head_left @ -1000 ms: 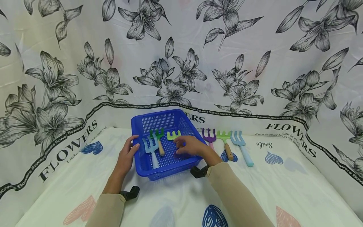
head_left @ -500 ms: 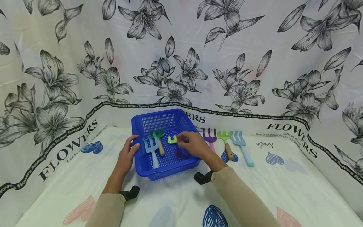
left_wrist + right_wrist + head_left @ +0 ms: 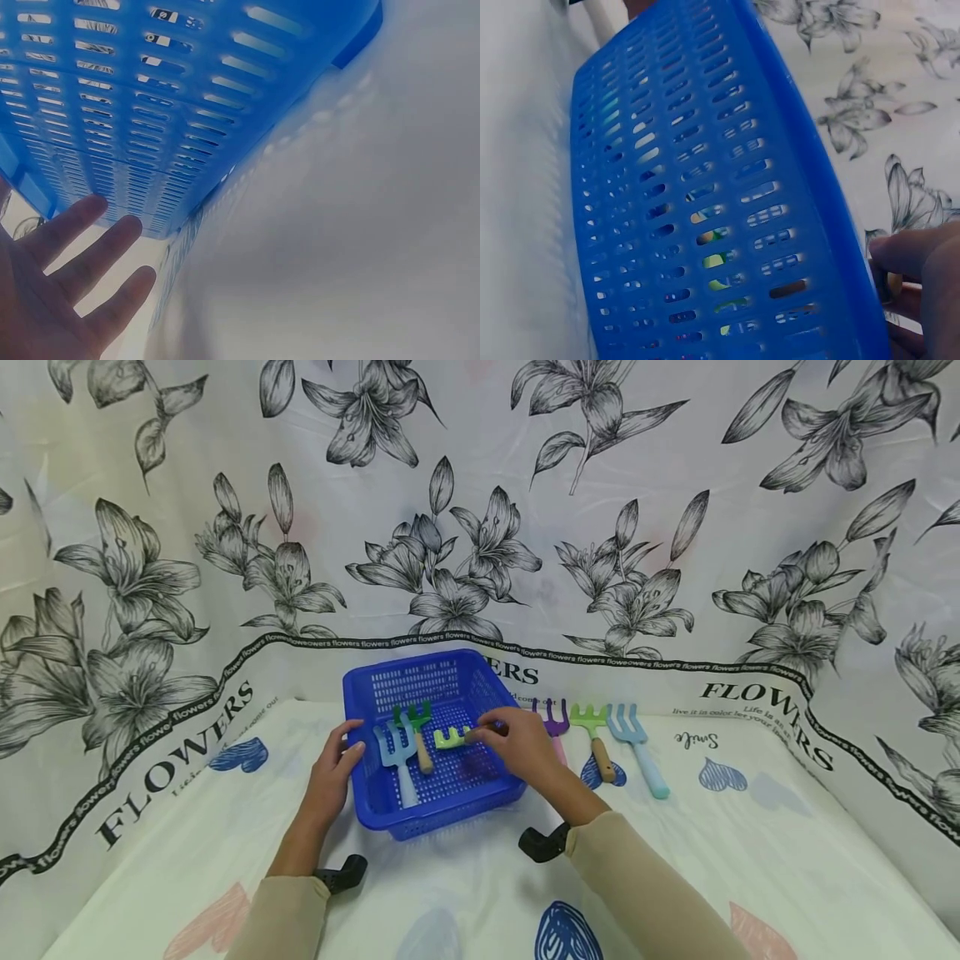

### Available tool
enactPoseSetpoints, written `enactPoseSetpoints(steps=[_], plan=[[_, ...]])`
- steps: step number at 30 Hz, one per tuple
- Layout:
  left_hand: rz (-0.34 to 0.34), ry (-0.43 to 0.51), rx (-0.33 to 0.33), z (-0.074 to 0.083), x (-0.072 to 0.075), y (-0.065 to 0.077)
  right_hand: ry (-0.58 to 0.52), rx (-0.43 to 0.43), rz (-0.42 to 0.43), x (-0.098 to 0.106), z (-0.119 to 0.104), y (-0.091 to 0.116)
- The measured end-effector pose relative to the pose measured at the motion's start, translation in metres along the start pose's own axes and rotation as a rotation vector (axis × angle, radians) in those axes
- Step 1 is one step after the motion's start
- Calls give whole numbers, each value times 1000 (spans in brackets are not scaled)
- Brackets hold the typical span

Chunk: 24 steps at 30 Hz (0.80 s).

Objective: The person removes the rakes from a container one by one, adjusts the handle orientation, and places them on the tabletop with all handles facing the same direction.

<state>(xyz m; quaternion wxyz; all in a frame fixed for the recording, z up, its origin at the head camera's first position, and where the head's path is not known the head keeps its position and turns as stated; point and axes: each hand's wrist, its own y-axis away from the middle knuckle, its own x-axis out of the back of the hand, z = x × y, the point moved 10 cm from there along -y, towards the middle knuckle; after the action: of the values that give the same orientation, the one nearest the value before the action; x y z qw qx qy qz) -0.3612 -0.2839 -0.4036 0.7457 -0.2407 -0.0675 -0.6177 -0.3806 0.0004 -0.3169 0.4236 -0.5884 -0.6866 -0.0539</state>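
Observation:
My right hand pinches the wooden handle of a light green hand rake over the right part of a blue plastic basket. Its tines point left inside the basket; the fingers cover most of the handle. In the right wrist view the handle's end shows between thumb and fingers, just past the basket rim. My left hand touches the basket's left rim, and the left wrist view has its fingers straight outside the slotted wall. A light blue hand rake and a dark green one lie in the basket.
Right of the basket lie a purple rake, a light green rake with a wooden handle and a light blue rake. A dark reddish-purple shape shows on the basket floor. Flower-printed cloth hangs behind.
The right hand has shifted a little to the right and now holds the light green rake by its handle end. The rake's tines have turned and lowered slightly. The left hand stays at the rim.

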Motion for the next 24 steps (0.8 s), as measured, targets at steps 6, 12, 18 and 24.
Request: enactPoseSetpoints(steps=[6,12,18,24], plan=[[1,2,1,1,1,0,-75,-64,53,11,10,8],[2,-4,9,0,0,1,-147,-62,101,26,16,17],[3,7,-1,2,0,1,-210,-48,174,50,25,26],[1,8,-5,2,0,0,-307,-86,233,74,40,35]])
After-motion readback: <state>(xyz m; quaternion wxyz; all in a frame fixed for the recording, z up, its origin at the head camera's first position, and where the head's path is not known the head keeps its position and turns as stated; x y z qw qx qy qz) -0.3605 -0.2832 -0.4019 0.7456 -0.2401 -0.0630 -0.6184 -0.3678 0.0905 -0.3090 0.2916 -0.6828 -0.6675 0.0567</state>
